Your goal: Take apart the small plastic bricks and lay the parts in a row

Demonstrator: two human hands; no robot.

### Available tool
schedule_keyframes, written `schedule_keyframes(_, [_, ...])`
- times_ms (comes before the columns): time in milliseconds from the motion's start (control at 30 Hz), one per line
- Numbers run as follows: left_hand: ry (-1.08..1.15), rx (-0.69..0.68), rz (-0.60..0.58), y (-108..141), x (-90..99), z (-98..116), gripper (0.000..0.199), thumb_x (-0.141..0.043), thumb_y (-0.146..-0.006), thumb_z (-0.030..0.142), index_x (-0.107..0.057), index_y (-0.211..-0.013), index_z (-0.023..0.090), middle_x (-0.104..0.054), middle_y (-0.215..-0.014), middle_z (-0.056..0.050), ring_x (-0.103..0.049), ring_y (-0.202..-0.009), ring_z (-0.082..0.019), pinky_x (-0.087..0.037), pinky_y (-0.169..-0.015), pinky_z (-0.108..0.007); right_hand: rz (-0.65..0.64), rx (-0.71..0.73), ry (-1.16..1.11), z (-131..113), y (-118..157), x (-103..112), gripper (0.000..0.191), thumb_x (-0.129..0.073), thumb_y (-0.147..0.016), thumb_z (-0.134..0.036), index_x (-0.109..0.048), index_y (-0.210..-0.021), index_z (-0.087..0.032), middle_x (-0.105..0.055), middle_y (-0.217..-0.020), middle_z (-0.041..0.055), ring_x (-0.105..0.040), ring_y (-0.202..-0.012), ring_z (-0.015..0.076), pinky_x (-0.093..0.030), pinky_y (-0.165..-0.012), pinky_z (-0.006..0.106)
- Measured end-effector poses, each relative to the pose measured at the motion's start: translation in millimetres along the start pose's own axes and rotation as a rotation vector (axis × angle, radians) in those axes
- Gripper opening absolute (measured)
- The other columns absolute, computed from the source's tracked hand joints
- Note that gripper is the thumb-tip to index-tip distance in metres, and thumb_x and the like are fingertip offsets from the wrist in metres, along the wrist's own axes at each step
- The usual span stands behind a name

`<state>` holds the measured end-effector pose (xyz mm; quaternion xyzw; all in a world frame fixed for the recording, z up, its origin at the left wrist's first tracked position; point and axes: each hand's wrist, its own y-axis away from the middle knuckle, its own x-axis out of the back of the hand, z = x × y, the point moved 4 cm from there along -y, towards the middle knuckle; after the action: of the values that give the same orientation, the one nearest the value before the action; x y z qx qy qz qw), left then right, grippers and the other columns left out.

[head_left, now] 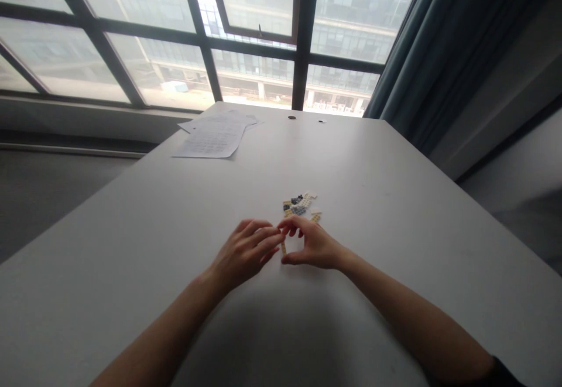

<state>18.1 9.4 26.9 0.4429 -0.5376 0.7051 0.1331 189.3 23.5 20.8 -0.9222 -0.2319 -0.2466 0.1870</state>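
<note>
Between the thumb and fingers of my right hand [314, 246] is a small tan brick piece [283, 248], held on edge near the middle of the white table. My left hand [250, 249] is right beside it, its fingertips meeting the piece and the right fingers at the upper end. The left fingers are bent and close together; its thumb is mostly hidden. Just beyond the hands lies a small pile of building bricks [299, 210], in grey, dark, tan and white. A few tan and white ones [316, 216] sit at its right side.
Printed papers [215, 138] lie at the far left of the white table [351, 176]. Two small round holes are near its far edge. Behind stand large windows [254, 71], with a dark curtain [421, 53] at the right.
</note>
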Motion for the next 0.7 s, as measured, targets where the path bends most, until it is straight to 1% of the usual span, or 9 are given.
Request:
schedule_keyframes(100, [-0.02,0.192,-0.08,11.9,-1.3,-26.1,0.031,-0.064,-0.08,0.032,-0.061,-0.109,0.02,-0.067,-0.105,-0.009,-0.057,-0.1,-0.023,-0.043,-0.087,-0.038,0.008,-0.033,0.146,11.6,-10.8,-7.5,0.058,-0.081,-0.058,-0.018,-0.057,-0.111,-0.02,-0.062,-0.095,0.0034,-0.055,-0.089,0.0201,-0.044,-0.08,0.034])
schedule_keyframes(200, [0.008,0.295,-0.165,21.0,-6.0,-40.1,0.044,-0.065,-0.077,0.042,-0.059,-0.116,0.02,-0.064,-0.112,-0.01,-0.054,-0.106,-0.026,-0.042,-0.09,-0.042,0.012,-0.088,0.217,21.8,-18.9,-14.6,0.06,-0.081,-0.057,-0.017,-0.057,-0.112,-0.019,-0.062,-0.092,0.0036,-0.055,-0.089,0.0213,-0.042,-0.082,0.037])
schedule_keyframes(300, [0.033,0.313,-0.23,22.0,-13.0,-39.3,0.046,-0.064,-0.078,0.042,-0.058,-0.118,0.021,-0.062,-0.115,-0.01,-0.051,-0.11,-0.027,-0.04,-0.092,-0.043,0.033,-0.076,0.241,26.0,-20.4,-17.2,0.063,-0.083,-0.057,-0.022,-0.057,-0.114,-0.02,-0.062,-0.095,0.0039,-0.055,-0.091,0.0221,-0.042,-0.085,0.038])
schedule_keyframes(400, [0.04,0.304,-0.263,19.5,-19.2,-35.1,0.044,-0.064,-0.078,0.04,-0.059,-0.118,0.022,-0.061,-0.115,-0.01,-0.049,-0.112,-0.027,-0.039,-0.094,-0.044,0.033,-0.024,0.267,25.1,-14.8,-16.4,0.062,-0.084,-0.058,-0.028,-0.057,-0.114,-0.02,-0.062,-0.102,0.006,-0.054,-0.1,0.0242,-0.041,-0.091,0.041])
schedule_keyframes(500, [0.04,0.303,-0.292,19.0,-23.7,-34.9,0.043,-0.063,-0.079,0.041,-0.059,-0.117,0.023,-0.06,-0.116,-0.009,-0.048,-0.113,-0.028,-0.037,-0.095,-0.045,0.048,-0.003,0.328,23.6,-7.1,-13.9,0.049,-0.079,-0.067,-0.029,-0.06,-0.112,-0.02,-0.061,-0.107,0.0081,-0.052,-0.105,0.0252,-0.04,-0.094,0.042])
schedule_keyframes(600, [0.048,0.296,-0.295,19.6,-25.7,-36.0,0.04,-0.062,-0.08,0.041,-0.06,-0.116,0.025,-0.059,-0.117,-0.008,-0.047,-0.114,-0.027,-0.036,-0.096,-0.045,0.064,-0.003,0.372,24.1,-3.3,-13.1,0.033,-0.071,-0.075,-0.025,-0.063,-0.107,-0.02,-0.062,-0.105,0.008,-0.052,-0.103,0.0245,-0.041,-0.093,0.041])
schedule_keyframes(700, [0.053,0.283,-0.275,19.4,-25.4,-35.3,0.038,-0.062,-0.08,0.04,-0.061,-0.115,0.026,-0.06,-0.116,-0.007,-0.048,-0.113,-0.026,-0.036,-0.096,-0.043,0.061,0.032,0.372,24.6,-4.4,-14.6,0.031,-0.068,-0.077,-0.023,-0.064,-0.107,-0.021,-0.063,-0.106,0.0079,-0.053,-0.104,0.0239,-0.04,-0.095,0.041])
